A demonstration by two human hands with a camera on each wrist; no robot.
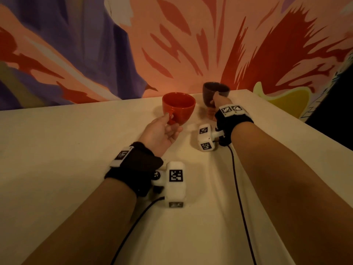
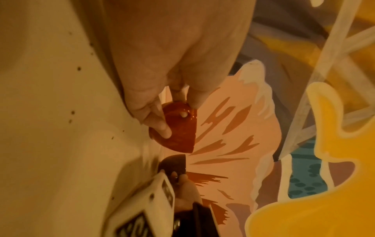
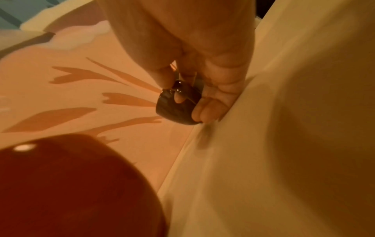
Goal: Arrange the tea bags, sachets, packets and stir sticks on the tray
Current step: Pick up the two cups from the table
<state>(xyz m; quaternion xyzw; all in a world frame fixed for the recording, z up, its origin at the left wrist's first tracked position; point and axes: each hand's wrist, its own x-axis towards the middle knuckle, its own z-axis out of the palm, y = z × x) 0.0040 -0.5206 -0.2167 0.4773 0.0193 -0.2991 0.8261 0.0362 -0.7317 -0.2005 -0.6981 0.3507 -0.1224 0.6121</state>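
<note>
The left hand [image 1: 159, 133] pinched the handle of the red cup [image 1: 179, 108], thumb on top and fingers curled under it. The right hand [image 1: 217, 105] gripped the handle of the dark cup [image 1: 215, 92], its lower fingers folded close to the white table [image 1: 57, 150]. Both cups were upright near the far edge of the table, just beside each other and not touching, before the painted wall [image 1: 172, 44]. The tea bags, sachets, packets, stir sticks and tray were in no view
</note>
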